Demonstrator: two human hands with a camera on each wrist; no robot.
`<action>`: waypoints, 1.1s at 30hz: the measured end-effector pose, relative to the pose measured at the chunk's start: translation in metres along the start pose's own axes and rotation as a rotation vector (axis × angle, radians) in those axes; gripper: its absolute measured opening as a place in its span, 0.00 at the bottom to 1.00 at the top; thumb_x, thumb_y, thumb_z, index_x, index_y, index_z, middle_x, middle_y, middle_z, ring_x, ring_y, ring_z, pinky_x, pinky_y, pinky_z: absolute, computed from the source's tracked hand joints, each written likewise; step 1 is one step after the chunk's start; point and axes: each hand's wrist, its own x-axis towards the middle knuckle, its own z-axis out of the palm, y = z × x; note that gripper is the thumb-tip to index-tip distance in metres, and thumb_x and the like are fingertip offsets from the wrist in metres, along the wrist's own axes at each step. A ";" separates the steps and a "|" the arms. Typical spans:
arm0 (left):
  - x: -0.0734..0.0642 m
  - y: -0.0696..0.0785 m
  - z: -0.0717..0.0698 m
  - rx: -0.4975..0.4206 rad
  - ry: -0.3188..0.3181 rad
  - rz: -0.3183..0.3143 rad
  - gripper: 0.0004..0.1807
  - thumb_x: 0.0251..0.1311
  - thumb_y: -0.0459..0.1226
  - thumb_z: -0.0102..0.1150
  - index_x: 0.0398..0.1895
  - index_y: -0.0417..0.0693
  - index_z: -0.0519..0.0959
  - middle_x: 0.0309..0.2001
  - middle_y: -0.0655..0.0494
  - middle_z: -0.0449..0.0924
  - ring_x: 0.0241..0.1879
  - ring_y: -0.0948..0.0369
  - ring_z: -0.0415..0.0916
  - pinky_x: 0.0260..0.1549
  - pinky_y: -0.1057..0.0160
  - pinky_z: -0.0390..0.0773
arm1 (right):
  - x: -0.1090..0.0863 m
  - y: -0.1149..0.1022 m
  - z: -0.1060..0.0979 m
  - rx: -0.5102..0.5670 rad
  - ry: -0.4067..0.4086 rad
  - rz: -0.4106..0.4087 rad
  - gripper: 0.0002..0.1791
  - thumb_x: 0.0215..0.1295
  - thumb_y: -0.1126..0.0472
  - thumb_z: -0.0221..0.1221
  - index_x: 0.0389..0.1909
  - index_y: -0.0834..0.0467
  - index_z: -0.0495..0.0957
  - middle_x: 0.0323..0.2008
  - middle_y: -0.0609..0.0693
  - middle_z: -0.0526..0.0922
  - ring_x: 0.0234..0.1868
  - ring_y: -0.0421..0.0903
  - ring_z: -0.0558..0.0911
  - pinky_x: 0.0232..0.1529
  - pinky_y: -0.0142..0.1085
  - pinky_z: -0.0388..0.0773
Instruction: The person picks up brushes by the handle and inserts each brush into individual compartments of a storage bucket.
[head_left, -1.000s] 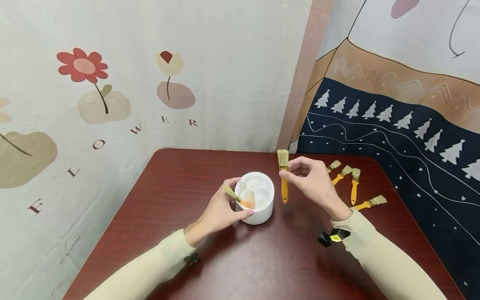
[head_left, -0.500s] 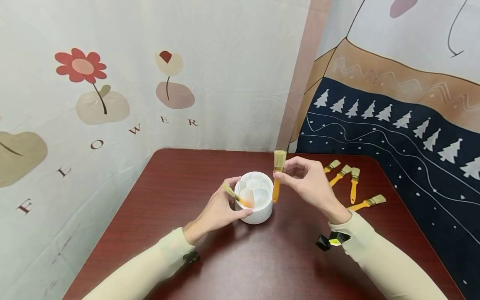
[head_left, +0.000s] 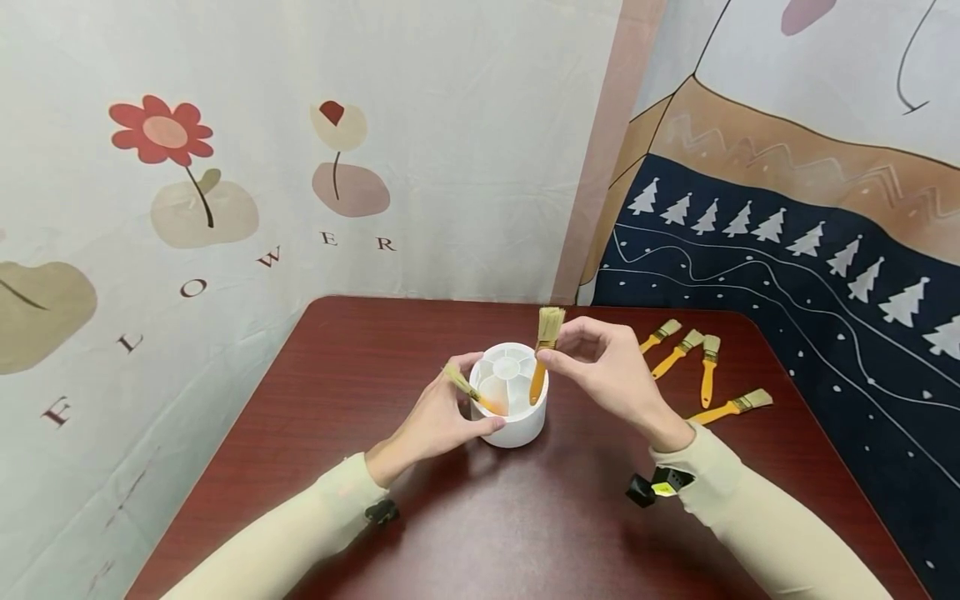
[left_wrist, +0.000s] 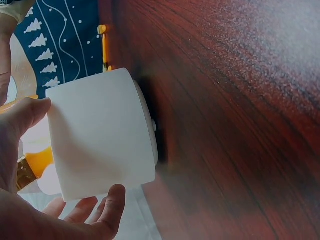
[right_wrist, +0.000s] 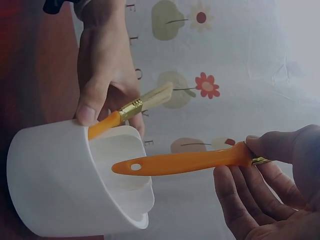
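A round white organizer (head_left: pixel 517 431) with several compartments stands on the table, its wall filling much of the left wrist view. My left hand (head_left: pixel 437 423) grips it from the left, thumb at the near rim and fingers round the far side. One paintbrush (right_wrist: pixel 131 108) leans in a left compartment, bristles up and out over the rim. My right hand (head_left: pixel 611 372) pinches a second paintbrush (right_wrist: pixel 182 162) near its metal band, bristles up. In the head view its orange handle end overlaps the organizer's right side; the right wrist view puts the tip at the opening.
To the right on the dark red table (head_left: pixel 480 533) lie several more paintbrushes, among them one with upright bristles (head_left: pixel 708 371) and one lying crosswise (head_left: pixel 735 406). Printed cloths (head_left: pixel 465 167) hang behind and to the right of the table.
My right hand has moved left with its paintbrush, from beside the organizer to over its right side. The brush now tilts slightly. My left hand has kept its grip in place.
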 end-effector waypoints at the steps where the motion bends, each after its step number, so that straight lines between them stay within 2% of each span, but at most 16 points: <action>1: 0.000 0.000 0.000 0.003 -0.003 -0.003 0.57 0.57 0.46 0.90 0.88 0.49 0.68 0.76 0.51 0.85 0.57 0.58 0.83 0.54 0.49 0.90 | 0.000 0.000 0.001 0.005 -0.003 -0.001 0.13 0.72 0.55 0.82 0.50 0.53 0.92 0.46 0.53 0.96 0.46 0.48 0.94 0.54 0.31 0.92; 9: -0.001 0.000 -0.001 0.008 -0.013 -0.016 0.57 0.58 0.45 0.90 0.88 0.51 0.67 0.76 0.53 0.84 0.55 0.59 0.83 0.54 0.49 0.90 | -0.003 0.002 0.007 0.052 -0.041 -0.038 0.11 0.71 0.58 0.83 0.50 0.52 0.93 0.46 0.51 0.98 0.46 0.47 0.95 0.54 0.33 0.93; 26: -0.002 0.002 -0.002 0.019 -0.016 -0.007 0.57 0.58 0.46 0.90 0.89 0.51 0.67 0.78 0.53 0.83 0.56 0.58 0.84 0.55 0.47 0.91 | -0.005 0.011 0.019 0.061 -0.087 -0.095 0.10 0.72 0.61 0.82 0.51 0.52 0.95 0.47 0.50 0.99 0.48 0.43 0.97 0.58 0.32 0.92; 33: -0.003 0.003 -0.003 0.006 -0.015 0.007 0.57 0.58 0.46 0.90 0.88 0.49 0.67 0.75 0.51 0.85 0.51 0.57 0.84 0.52 0.49 0.90 | -0.006 0.015 0.023 0.039 -0.097 -0.104 0.10 0.70 0.60 0.83 0.48 0.50 0.95 0.44 0.48 0.97 0.46 0.45 0.95 0.56 0.33 0.93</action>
